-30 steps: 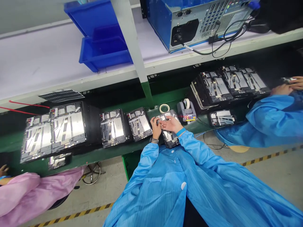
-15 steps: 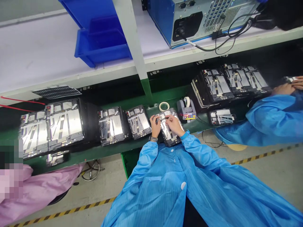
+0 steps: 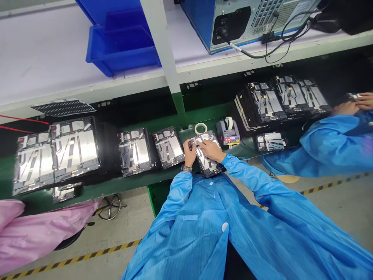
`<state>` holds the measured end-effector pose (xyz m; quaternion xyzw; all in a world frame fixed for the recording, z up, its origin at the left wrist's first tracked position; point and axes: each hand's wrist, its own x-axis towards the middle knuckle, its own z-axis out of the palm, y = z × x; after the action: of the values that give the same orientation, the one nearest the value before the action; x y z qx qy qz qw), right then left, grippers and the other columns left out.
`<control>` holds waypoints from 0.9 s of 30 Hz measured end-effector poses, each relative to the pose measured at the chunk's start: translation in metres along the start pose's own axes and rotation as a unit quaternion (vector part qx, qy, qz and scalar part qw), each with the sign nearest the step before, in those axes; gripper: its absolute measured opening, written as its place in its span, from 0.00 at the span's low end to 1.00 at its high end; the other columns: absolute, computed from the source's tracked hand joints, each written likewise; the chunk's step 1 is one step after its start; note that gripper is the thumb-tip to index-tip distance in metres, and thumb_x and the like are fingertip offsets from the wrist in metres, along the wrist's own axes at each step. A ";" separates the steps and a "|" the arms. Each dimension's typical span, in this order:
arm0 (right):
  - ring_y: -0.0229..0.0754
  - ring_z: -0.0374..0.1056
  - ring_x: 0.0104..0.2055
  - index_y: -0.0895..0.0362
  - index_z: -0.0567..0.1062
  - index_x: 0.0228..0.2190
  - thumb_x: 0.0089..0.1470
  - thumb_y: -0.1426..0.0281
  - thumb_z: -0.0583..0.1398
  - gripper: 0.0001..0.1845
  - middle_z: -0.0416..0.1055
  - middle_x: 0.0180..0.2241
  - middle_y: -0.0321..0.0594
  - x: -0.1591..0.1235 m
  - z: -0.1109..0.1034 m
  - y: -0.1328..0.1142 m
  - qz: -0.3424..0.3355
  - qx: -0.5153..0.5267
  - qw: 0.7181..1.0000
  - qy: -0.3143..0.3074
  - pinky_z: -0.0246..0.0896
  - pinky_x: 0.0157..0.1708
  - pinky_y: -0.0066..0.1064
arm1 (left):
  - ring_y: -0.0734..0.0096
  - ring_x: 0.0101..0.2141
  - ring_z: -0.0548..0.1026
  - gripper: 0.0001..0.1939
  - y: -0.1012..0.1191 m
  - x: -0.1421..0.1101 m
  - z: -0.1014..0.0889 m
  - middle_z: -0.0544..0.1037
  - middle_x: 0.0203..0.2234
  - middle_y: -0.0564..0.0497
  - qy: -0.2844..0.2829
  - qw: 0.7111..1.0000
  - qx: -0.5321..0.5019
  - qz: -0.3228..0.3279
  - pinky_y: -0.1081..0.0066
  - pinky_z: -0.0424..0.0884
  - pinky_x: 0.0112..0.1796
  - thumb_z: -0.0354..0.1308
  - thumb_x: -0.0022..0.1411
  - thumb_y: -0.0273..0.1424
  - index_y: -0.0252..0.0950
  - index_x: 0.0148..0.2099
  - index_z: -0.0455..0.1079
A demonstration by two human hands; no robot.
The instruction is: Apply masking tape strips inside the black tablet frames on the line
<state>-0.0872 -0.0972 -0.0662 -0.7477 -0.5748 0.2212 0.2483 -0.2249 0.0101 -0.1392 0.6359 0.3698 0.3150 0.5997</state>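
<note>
In front of my body lies an opened tablet point(image 3: 210, 165), its silvery inner parts facing up. My left hand point(image 3: 190, 152) is curled at its upper left corner, thumb and fingers closed around the edge. My right hand point(image 3: 212, 150) reaches across the upper part, its fingertips bunched close to the left fingers; anything small between them is hidden. Just beyond the tablet a roll of tape point(image 3: 201, 128) lies flat. To its right stands a grey tape dispenser point(image 3: 228, 133) with a lit display.
More opened tablets point(image 3: 168, 147) lie to the left, and stacked ones point(image 3: 266, 102) stand at right. A shelf post point(image 3: 170, 74) rises behind the bench. Above are a blue bin point(image 3: 124, 50) and a computer case point(image 3: 233, 25). Co-workers' sleeves point(image 3: 326, 144) flank me.
My right hand has moved left across the tablet, closer to my left hand, which stays at the corner. The whole view has shifted slightly.
</note>
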 end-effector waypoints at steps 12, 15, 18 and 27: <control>0.55 0.61 0.45 0.57 0.77 0.60 0.68 0.69 0.53 0.24 0.70 0.42 0.54 -0.008 0.004 0.007 -0.015 -0.003 1.000 0.004 0.56 0.51 0.46 | 0.64 0.54 0.75 0.20 0.003 0.001 -0.002 0.68 0.62 0.42 -0.008 1.000 -0.002 -0.025 0.62 0.74 0.57 0.62 0.68 0.34 0.42 0.60 0.67; 0.55 0.60 0.45 0.57 0.77 0.60 0.69 0.69 0.52 0.24 0.70 0.43 0.53 -0.009 0.006 0.007 -0.029 -0.005 1.000 -0.004 0.56 0.52 0.46 | 0.64 0.53 0.76 0.20 0.004 0.002 -0.003 0.68 0.62 0.42 -0.012 1.000 0.001 -0.029 0.62 0.75 0.56 0.62 0.68 0.36 0.42 0.60 0.66; 0.55 0.60 0.46 0.57 0.78 0.59 0.69 0.70 0.51 0.24 0.69 0.43 0.53 -0.009 0.009 0.007 -0.039 -0.025 0.999 -0.010 0.55 0.51 0.46 | 0.64 0.53 0.77 0.21 0.004 0.003 -0.003 0.68 0.61 0.43 -0.012 1.000 0.005 -0.023 0.61 0.75 0.56 0.63 0.68 0.37 0.42 0.60 0.67; 0.56 0.59 0.48 0.59 0.77 0.59 0.67 0.71 0.52 0.24 0.69 0.44 0.54 -0.013 0.014 0.012 -0.067 -0.034 0.997 -0.013 0.55 0.51 0.47 | 0.61 0.54 0.76 0.19 0.008 0.003 -0.005 0.69 0.59 0.43 -0.011 0.999 0.033 0.000 0.59 0.74 0.57 0.63 0.68 0.35 0.43 0.59 0.68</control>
<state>-0.0903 -0.1111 -0.0841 -0.7125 -0.6342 0.1941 0.2291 -0.2269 0.0158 -0.1313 0.6590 0.3733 0.2952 0.5825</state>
